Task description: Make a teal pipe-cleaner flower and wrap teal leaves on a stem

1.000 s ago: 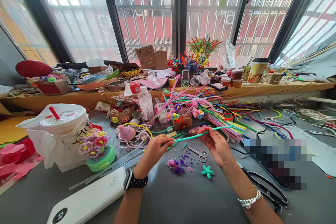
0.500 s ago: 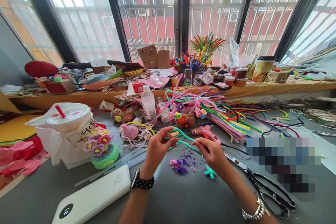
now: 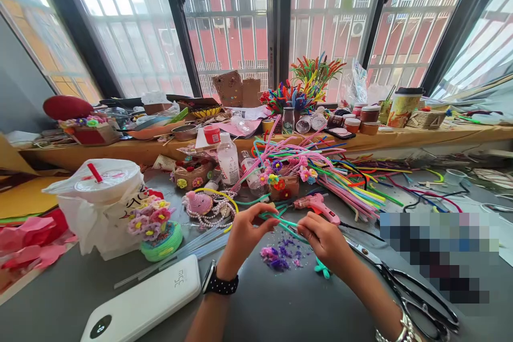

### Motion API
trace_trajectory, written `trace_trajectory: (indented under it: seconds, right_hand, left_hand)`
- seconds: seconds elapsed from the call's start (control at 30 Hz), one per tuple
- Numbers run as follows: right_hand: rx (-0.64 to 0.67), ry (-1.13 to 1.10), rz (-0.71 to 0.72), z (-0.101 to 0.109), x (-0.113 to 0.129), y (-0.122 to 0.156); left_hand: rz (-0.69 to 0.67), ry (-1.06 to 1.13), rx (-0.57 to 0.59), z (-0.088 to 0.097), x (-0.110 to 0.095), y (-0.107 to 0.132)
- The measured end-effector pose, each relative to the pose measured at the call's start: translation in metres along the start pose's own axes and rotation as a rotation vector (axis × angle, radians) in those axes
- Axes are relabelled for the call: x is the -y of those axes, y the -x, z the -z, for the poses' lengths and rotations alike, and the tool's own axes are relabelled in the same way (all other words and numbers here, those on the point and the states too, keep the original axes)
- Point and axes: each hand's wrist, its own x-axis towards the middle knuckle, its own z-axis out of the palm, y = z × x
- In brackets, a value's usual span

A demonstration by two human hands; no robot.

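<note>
A turquoise pipe cleaner (image 3: 286,222) is stretched between my two hands above the table. My left hand (image 3: 247,231) pinches one end of it between thumb and forefinger, with a dark watch strap on the wrist. A short way along, my right hand (image 3: 325,238) grips it with closed fingers. Just under my right hand lies a small turquoise pipe-cleaner flower (image 3: 321,267), partly covered by it. Purple and pink fuzz clippings (image 3: 276,257) are scattered on the table below the hands. Behind them rests a pink glue gun (image 3: 316,204).
Large black-handled scissors (image 3: 417,288) lie at the right. To the left are a white power bank (image 3: 144,299), clear glue sticks (image 3: 176,256), a flower pot craft (image 3: 162,240) and a bagged drink cup (image 3: 106,192). Bundled pipe cleaners (image 3: 348,184) lie behind.
The pipe cleaner's raised bend near my left hand has come down, and my left fingers have closed in on it. My right hand has shifted slightly and now partly covers the turquoise flower.
</note>
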Motion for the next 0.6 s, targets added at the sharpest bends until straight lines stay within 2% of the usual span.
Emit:
trace_trajectory:
  seconds: [0.23,0.33,0.47,0.53,0.6]
  right_hand:
    - [0.110,0.082,-0.054,0.003,0.004,0.003]
    - [0.142,0.125,-0.055,0.003,0.003,0.003]
    - [0.089,0.127,0.003,0.011,-0.001,0.002]
    - [0.042,0.107,0.039,0.016,-0.004,0.002]
    - [0.013,0.084,0.068,0.020,-0.008,0.002]
  left_hand:
    - [0.033,0.052,-0.009,-0.001,0.001,-0.002]
    - [0.025,0.001,0.010,0.003,0.003,-0.002]
    - [-0.040,-0.111,-0.009,0.009,0.002,-0.003]
    - [-0.035,-0.050,0.014,0.010,0.000,-0.003]
    - [0.031,0.067,0.070,0.010,-0.002,-0.003]
